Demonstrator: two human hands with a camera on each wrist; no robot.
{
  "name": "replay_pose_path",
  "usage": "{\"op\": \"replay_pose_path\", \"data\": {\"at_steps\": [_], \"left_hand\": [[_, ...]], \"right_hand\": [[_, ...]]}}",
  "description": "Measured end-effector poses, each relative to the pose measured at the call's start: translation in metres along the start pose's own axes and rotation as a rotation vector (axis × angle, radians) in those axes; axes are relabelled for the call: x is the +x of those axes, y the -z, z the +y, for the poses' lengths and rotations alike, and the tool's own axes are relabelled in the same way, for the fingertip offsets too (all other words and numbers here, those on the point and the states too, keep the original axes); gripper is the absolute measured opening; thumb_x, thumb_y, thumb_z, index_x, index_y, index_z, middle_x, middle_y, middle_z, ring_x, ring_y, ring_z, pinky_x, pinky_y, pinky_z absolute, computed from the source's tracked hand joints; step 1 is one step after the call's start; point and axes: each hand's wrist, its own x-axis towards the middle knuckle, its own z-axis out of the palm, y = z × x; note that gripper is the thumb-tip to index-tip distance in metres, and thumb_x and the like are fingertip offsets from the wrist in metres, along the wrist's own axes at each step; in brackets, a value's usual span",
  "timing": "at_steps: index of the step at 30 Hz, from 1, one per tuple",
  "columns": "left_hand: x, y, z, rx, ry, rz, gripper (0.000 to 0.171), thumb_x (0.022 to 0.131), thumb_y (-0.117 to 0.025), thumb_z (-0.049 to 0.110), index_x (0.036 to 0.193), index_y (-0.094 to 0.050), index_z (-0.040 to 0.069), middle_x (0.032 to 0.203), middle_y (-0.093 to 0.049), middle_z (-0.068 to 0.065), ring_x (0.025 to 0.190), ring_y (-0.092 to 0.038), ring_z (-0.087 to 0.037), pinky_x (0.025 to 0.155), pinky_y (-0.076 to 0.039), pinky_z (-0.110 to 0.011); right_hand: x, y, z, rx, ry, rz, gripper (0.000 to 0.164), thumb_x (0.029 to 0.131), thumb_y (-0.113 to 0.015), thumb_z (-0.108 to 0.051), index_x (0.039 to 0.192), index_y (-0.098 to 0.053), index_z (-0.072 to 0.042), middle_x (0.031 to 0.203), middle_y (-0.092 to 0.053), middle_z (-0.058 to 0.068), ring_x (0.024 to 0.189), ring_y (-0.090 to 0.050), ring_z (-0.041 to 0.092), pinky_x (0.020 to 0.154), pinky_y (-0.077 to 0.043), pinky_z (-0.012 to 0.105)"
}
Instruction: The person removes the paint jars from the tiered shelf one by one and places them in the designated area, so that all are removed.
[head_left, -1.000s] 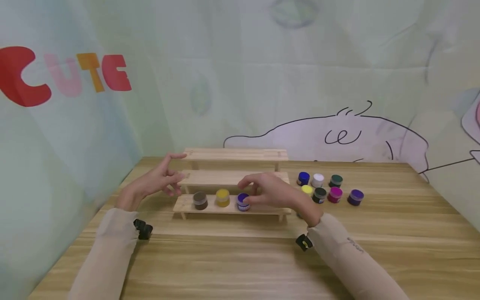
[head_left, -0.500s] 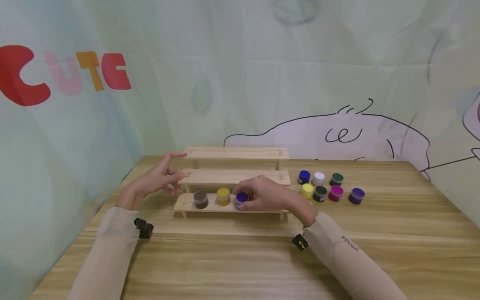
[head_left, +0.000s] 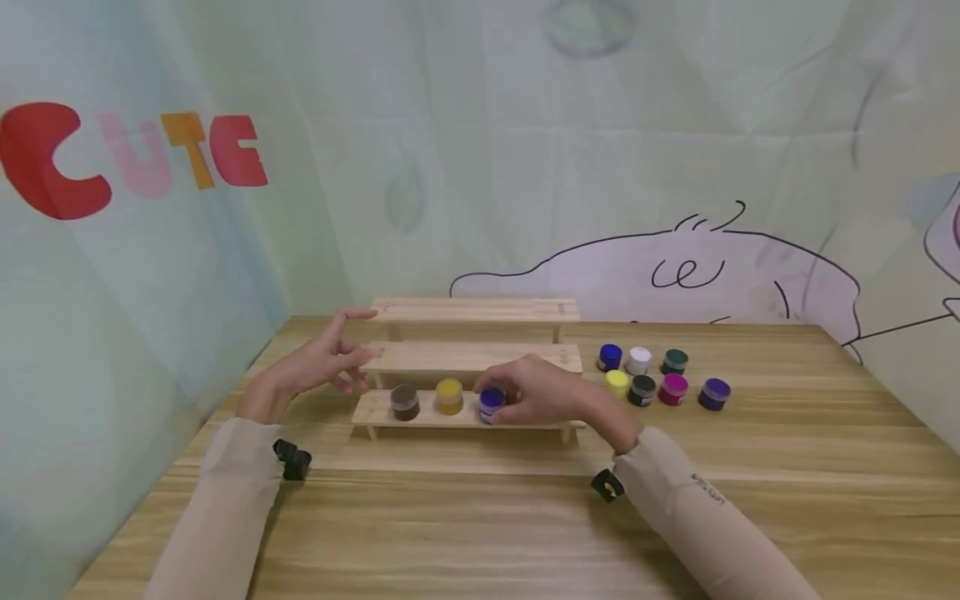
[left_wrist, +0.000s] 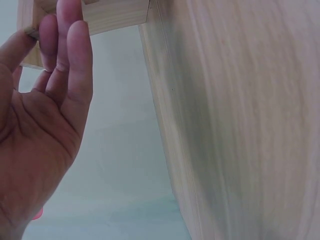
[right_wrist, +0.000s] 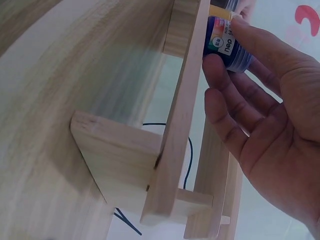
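Observation:
In the head view a three-tier wooden display rack [head_left: 465, 357] stands on the table. My right hand [head_left: 546, 393] pinches a dark blue paint jar [head_left: 491, 403] on the lowest tier, thumb in front and fingers behind. The right wrist view shows this jar's printed label [right_wrist: 223, 42] between thumb and fingers. Left of it on the same tier sit an ochre-yellow jar [head_left: 449, 397] and a brown jar [head_left: 405, 403]. My left hand [head_left: 315, 363] is at the rack's left side, index finger extended to the top tier's end and thumb at the middle tier's end.
Right of the rack several paint jars stand on the table, among them a white jar [head_left: 638, 361], a magenta jar [head_left: 673, 389] and a purple jar [head_left: 715, 394]. A printed cloth backdrop [head_left: 480, 167] rises behind the table and along its left side.
My right hand's fingers have come in closer round the blue jar, which has shifted slightly along the lowest tier. The left hand keeps its place at the rack's side.

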Motion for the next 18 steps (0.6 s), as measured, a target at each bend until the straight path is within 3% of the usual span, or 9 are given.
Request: {"op": "replay_pose_path", "data": {"at_steps": [6,18], "left_hand": [[0.002,-0.001,0.001,0.002,0.006,0.003,0.065,0.106,-0.052,0.018,0.156,-0.01,0.017,0.089,-0.067,-0.03,0.075,-0.071,-0.031,0.063,-0.058,-0.043],[-0.001,0.0,0.001,0.016,0.007,0.0,0.067,0.107,-0.051,0.019,0.158,-0.007,0.017,0.093,-0.069,-0.023,0.076,-0.071,-0.032,0.066,-0.058,-0.044]], "right_hand": [[-0.01,0.005,0.002,-0.005,-0.005,0.002,0.039,0.091,-0.076,-0.02,0.127,-0.066,-0.01,0.112,-0.069,-0.001,0.092,-0.062,0.007,0.08,-0.052,0.025],[-0.036,0.013,0.019,0.033,-0.086,0.02,0.036,0.09,-0.078,-0.022,0.124,-0.068,-0.012,0.102,-0.067,-0.007,0.084,-0.06,0.01,0.074,-0.052,0.027]]}}
